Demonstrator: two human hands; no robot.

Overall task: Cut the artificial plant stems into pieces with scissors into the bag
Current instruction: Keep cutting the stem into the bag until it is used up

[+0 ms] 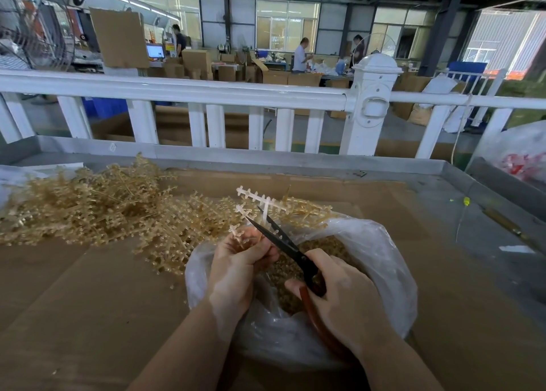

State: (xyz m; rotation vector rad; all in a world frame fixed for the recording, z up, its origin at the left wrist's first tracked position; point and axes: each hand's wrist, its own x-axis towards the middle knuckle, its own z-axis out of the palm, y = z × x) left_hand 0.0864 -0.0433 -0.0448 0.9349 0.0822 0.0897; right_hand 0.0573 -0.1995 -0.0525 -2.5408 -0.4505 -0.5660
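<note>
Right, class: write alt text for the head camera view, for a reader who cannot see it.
A person's right hand opens scissors around a pale plastic stem gripped by the left hand, above a clear bag of cut pieces. More stems lie piled to the left.

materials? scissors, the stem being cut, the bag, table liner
Scissors: dark matte blades, likely steel; glossy reddish-brown handles, probably plastic-coated.
Stem: pale translucent moulded plastic, judging by its regular nubs.
Bag: thin clear plastic film, crinkled and shiny.
Table liner: brown corrugated cardboard, matte, with visible creases.
</note>
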